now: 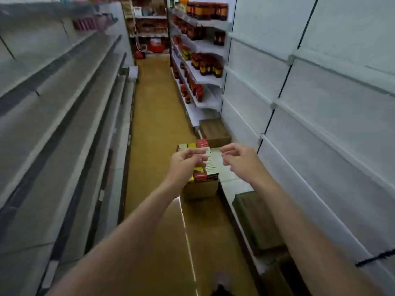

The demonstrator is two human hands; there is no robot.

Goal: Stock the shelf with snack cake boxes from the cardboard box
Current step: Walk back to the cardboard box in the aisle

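In the head view, both arms are stretched out over the aisle floor [162, 116]. The left hand [184, 163] and right hand [237, 161] are seen with loosely curled fingers, nothing being held. Beneath them, the cardboard box [201, 189] is set on the floor beside the bottom shelf [235, 186], filled with snack cake boxes [202, 144].

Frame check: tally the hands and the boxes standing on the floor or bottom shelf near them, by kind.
Hands: 2 (left hand, right hand), both holding nothing
Open carton of snack boxes: 1
Closed brown boxes: 2 (far box, near box)
Total: 5
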